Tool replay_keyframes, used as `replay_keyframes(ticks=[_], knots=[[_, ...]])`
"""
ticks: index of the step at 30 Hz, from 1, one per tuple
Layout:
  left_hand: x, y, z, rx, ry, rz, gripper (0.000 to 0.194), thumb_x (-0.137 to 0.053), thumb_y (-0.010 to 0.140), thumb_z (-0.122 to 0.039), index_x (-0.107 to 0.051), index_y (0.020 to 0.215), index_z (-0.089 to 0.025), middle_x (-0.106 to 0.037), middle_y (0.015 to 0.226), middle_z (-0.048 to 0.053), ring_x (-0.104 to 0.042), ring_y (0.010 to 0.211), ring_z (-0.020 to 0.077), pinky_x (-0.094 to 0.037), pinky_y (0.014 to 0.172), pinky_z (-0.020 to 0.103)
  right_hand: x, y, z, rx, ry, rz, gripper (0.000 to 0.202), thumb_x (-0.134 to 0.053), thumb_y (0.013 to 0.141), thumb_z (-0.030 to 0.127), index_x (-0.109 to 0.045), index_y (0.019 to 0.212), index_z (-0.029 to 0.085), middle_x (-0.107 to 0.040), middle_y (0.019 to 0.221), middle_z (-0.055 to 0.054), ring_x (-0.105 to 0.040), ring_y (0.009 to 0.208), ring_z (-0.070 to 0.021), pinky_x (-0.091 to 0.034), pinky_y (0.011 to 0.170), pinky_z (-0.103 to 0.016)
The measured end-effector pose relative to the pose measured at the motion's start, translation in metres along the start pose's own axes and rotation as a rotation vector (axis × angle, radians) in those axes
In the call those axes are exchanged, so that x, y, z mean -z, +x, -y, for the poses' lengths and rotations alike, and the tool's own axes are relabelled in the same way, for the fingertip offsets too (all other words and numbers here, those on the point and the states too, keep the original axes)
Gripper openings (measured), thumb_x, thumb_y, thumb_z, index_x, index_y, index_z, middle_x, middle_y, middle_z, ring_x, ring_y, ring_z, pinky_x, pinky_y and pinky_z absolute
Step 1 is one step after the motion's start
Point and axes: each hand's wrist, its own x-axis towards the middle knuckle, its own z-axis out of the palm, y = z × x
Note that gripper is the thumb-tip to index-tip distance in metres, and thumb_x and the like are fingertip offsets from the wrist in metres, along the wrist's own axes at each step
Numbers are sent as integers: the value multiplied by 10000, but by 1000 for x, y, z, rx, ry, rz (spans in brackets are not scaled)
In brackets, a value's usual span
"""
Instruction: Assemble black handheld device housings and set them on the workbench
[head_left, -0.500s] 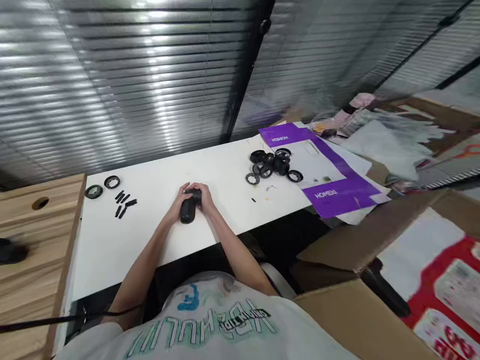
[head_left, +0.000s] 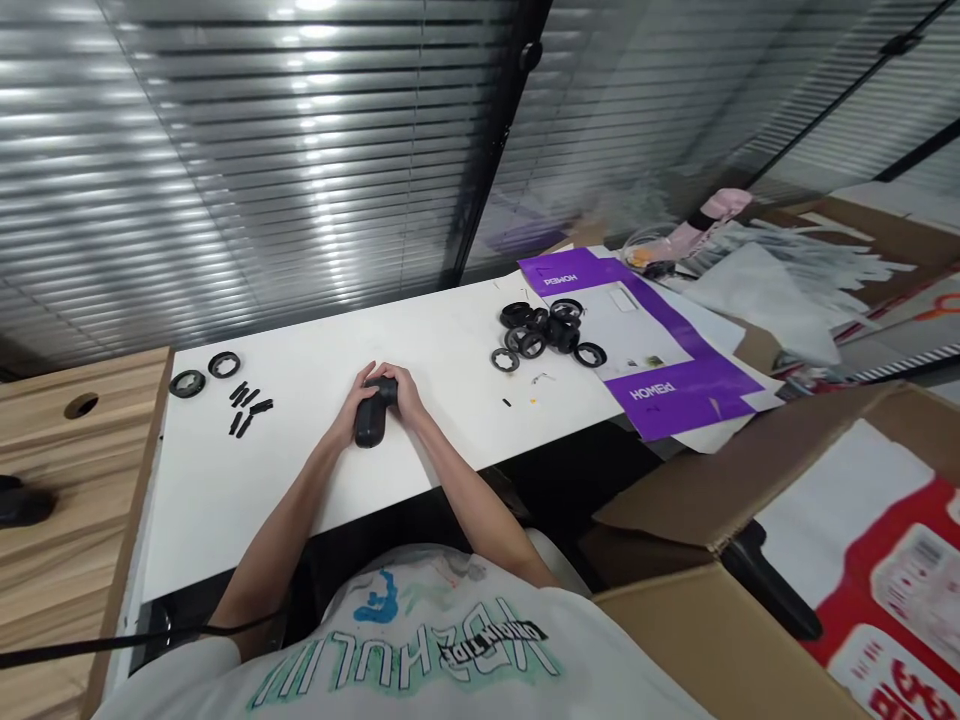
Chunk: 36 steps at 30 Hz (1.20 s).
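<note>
Over the white table, both hands hold a black L-shaped plastic device (head_left: pixel 370 425) with a thick rounded handle pointing toward me. My left hand (head_left: pixel 352 408) wraps the handle's upper left side. Around the short head end, at the far right of the device, my right hand (head_left: pixel 406 393) is closed. The fingers cover part of the head. Left of my hands lie several short black strips (head_left: pixel 241 395). Beyond them are two black notched rings, one nearer (head_left: pixel 175 385) and one farther (head_left: pixel 213 372).
A pile of black rings (head_left: pixel 515 316) sits right of my hands, beside a purple-and-white printed sheet (head_left: pixel 686 388). An open cardboard box (head_left: pixel 667 485) at my right holds another black device (head_left: pixel 772 582). A wooden surface (head_left: pixel 67 450) adjoins the table (head_left: pixel 217 500) at left.
Both hands and the black device have shifted slightly left. The grip looks about the same, and the rings and strips lie where they were.
</note>
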Motion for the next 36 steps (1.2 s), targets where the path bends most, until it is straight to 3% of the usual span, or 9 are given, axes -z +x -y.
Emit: replay_keyframes(ticks=[5, 10, 15, 23, 27, 32, 36], knots=[[-9, 2, -2, -1, 7, -30, 850, -759, 741, -293, -506, 1552, -273, -617, 1459, 82, -581, 1355, 310, -457, 1120, 387, 5, -6, -3, -1, 102, 7, 294, -500, 739, 345, -757, 664, 223, -771, 808, -59, -672, 889, -268, -506, 950, -377], [-14, 2, -2, 85, -97, -119, 1039, -753, 777, -299, -240, 1681, -325, -705, 1268, 70, -704, 1117, 266, -532, 957, 366, 10, -6, -8, 10, 274, -29, 375, -493, 766, 410, -809, 760, 207, -821, 994, -96, -714, 1044, -302, -504, 1037, -406], [-9, 2, -2, 122, -70, -104, 1003, -762, 771, -310, -299, 1661, -329, -690, 1265, 69, -711, 1029, 238, -534, 900, 340, 12, 0, -14, -71, 313, 22, 381, -518, 749, 396, -829, 818, 188, -827, 960, -106, -738, 1021, -294, -527, 1019, -409], [-14, -3, -12, 131, -6, -110, 978, -760, 779, -307, -321, 1653, -311, -652, 1318, 91, -660, 1227, 282, -504, 1034, 371, 16, 0, -7, -102, 256, 139, 314, -568, 721, 377, -816, 765, 190, -812, 885, -81, -733, 907, -278, -518, 988, -399], [-18, -6, -13, 62, 14, -100, 947, -743, 793, -302, -340, 1650, -320, -657, 1337, 77, -648, 1259, 278, -489, 1074, 379, 17, 0, -6, -96, 216, 167, 320, -540, 744, 371, -804, 747, 190, -805, 867, -84, -712, 910, -275, -502, 996, -396], [-19, -8, -9, -5, 24, -51, 834, -740, 797, -297, -473, 1587, -299, -643, 1420, 55, -592, 1348, 281, -448, 1135, 361, 12, -4, -5, -69, 154, 96, 334, -493, 763, 347, -786, 685, 206, -781, 815, -68, -686, 879, -255, -503, 974, -379], [-18, -8, -8, 3, -18, -49, 800, -735, 803, -331, -508, 1567, -267, -693, 1330, 63, -642, 1267, 283, -493, 1085, 364, 5, -8, -2, -65, 108, 7, 367, -456, 766, 329, -782, 647, 212, -777, 809, -68, -680, 857, -248, -511, 968, -389]])
